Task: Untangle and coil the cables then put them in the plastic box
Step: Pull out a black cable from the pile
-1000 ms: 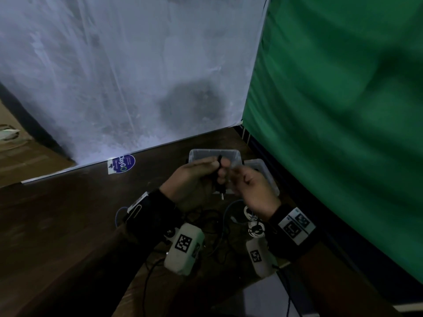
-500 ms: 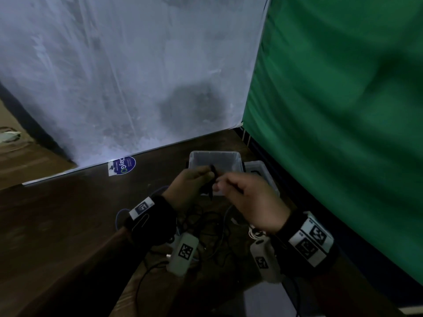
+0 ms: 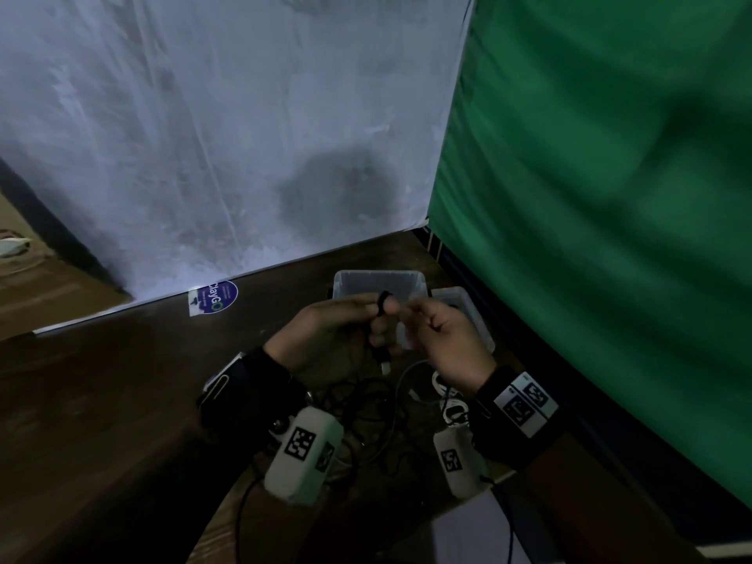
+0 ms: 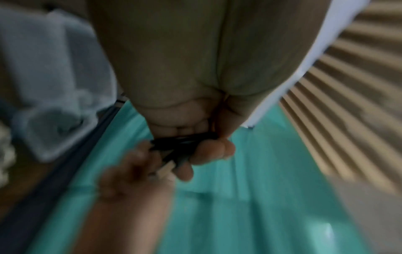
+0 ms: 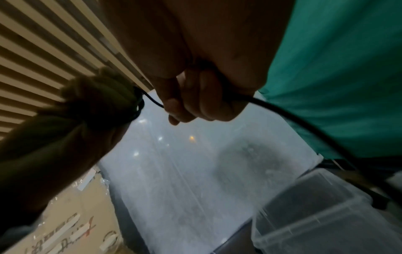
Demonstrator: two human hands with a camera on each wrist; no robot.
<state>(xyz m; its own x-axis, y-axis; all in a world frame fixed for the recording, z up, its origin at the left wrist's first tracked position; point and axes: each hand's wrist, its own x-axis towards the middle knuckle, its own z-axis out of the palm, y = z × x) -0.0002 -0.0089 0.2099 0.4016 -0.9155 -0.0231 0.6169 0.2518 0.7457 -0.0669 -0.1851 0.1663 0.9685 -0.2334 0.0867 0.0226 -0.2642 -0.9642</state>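
Note:
My left hand (image 3: 358, 319) grips a small coil of black cable (image 3: 383, 303) wound around its fingers, seen as dark loops (image 4: 182, 142) in the left wrist view. A plug end (image 3: 385, 366) hangs below it. My right hand (image 3: 431, 323), close to the right, pinches the same black cable (image 5: 293, 118), which runs from the left hand's coil (image 5: 139, 103) through its curled fingers and trails down to the right. The clear plastic box (image 3: 378, 280) stands just behind both hands. A tangle of dark cables (image 3: 378, 405) lies on the table under my wrists.
A second clear container (image 3: 464, 311) sits right of the box. White cables (image 3: 447, 396) lie beneath my right wrist. A green curtain (image 3: 610, 238) hangs on the right, a white sheet (image 3: 228, 136) at the back. A blue sticker (image 3: 213, 297) lies on the dark table (image 3: 101, 400).
Both hands lifted and drew back toward me, with the right hand swinging around the left hand's fingers. A cable loop now shows on top of the left fingers.

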